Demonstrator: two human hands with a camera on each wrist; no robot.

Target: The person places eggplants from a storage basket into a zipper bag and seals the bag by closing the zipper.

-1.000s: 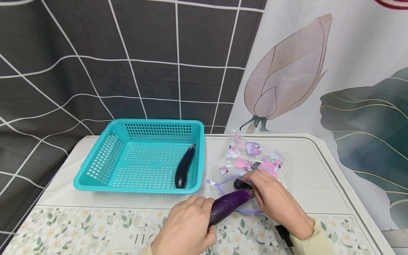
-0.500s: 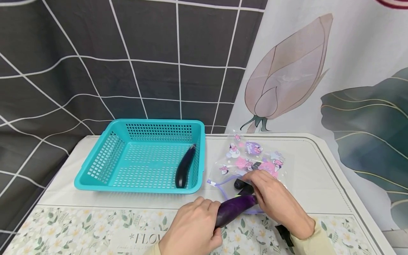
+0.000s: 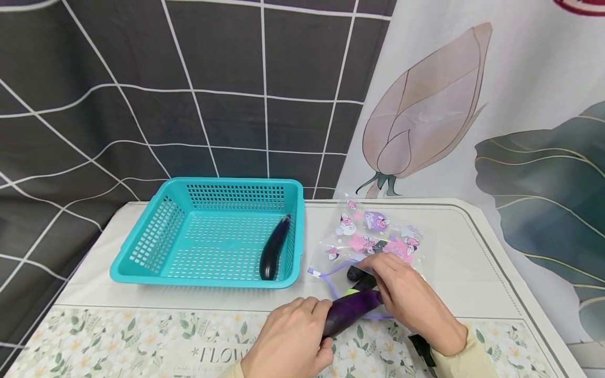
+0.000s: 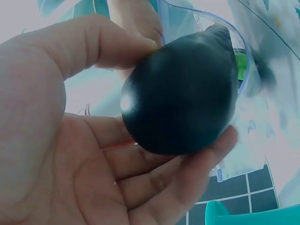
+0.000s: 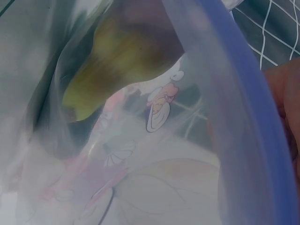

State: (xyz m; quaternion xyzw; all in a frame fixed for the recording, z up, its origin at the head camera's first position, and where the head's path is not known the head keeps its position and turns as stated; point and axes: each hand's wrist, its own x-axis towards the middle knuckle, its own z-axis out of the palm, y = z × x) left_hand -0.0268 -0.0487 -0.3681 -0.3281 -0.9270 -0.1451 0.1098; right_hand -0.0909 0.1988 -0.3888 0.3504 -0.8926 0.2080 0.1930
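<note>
My left hand grips a purple eggplant by its thick end, just in front of the zip bag. Thumb and fingers curl round this eggplant in the left wrist view. Clear plastic with pink and purple cartoon prints makes up the zip bag; my right hand holds its purple-edged mouth up, fingertips hidden. The eggplant's narrow end points into the mouth beneath that hand. Through the plastic, the right wrist view shows a yellow-green stem end. Inside the bag lie dark, long pieces, one with light green.
Left of the bag stands a turquoise basket with one dark eggplant along its right side. A floral mat covers the table's front part. Behind the table hang a dark grid curtain and a flower-printed curtain.
My left hand has moved a little right with the eggplant, bringing its narrow end under my right hand at the bag's mouth. The right hand stays about where it was.
</note>
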